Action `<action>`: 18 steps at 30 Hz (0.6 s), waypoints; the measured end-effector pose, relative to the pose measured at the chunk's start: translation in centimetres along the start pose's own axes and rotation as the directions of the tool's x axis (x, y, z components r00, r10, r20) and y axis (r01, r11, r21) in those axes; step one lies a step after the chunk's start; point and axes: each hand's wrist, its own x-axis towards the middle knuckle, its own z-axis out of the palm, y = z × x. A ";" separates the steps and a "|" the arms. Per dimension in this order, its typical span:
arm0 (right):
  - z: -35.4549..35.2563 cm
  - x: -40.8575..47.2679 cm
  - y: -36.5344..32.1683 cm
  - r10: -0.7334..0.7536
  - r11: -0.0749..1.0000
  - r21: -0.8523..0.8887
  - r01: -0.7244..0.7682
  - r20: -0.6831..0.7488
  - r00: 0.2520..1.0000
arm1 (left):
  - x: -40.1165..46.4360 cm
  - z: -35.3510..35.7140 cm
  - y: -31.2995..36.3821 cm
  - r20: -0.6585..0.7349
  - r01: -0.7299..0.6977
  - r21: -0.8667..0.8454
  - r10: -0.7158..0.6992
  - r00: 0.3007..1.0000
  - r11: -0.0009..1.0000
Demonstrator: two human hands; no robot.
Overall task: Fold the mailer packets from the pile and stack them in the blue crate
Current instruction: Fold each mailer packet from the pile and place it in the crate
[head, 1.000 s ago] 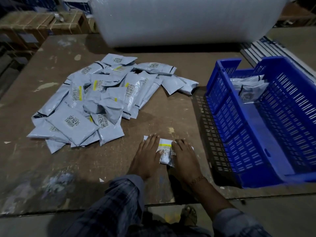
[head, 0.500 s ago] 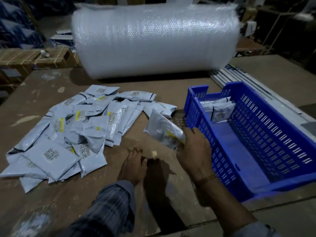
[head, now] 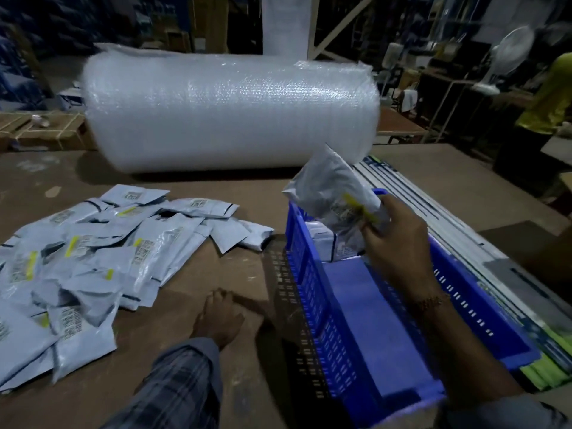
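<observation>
1 folded packet (head: 332, 193) pinched in right hand (head: 397, 243), long axis upright over blue crate (head: 312, 292); left hand (head: 218, 320) flat, holding nothing.

Dark plaid sleeve (head: 173, 388) on the left arm; thin gold bracelet (head: 428, 301) at the right wrist.

pile of mailer packets (head: 93, 261) runs off the left edge, barcodes too blurry to read, held packet (head: 332, 193) motion-smeared, blue crate (head: 312, 292) near corner cut off at the bottom, packets in crate (head: 325, 243) half hidden
</observation>
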 end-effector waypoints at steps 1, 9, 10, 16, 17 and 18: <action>0.1 0.6 1.5 0.001 1.000 -0.022 -0.002 -0.027 1.000 | 0.1 0.3 0.5 0.027 0.026 0.023 -0.027 0.999 0.999; 4.5 2.4 10.8 0.141 0.946 -0.321 -0.051 0.264 0.954 | 0.2 2.0 2.6 0.192 0.195 0.078 -0.206 0.960 0.978; 5.3 2.6 11.5 0.154 0.933 -0.357 -0.035 0.309 0.938 | 0.1 1.7 2.7 0.212 0.198 0.064 -0.207 0.955 0.978; 10.4 3.5 16.1 0.175 0.849 -0.511 0.134 0.510 0.842 | -0.2 0.9 3.3 0.264 0.220 0.041 -0.223 0.938 0.975; 11.2 3.9 17.0 0.152 0.843 -0.512 0.165 0.521 0.840 | -0.1 0.8 3.3 0.269 0.224 0.042 -0.227 0.936 0.974; 11.9 4.1 17.8 0.120 0.831 -0.518 0.203 0.523 0.844 | 0.1 0.9 3.1 0.275 0.230 0.040 -0.232 0.933 0.972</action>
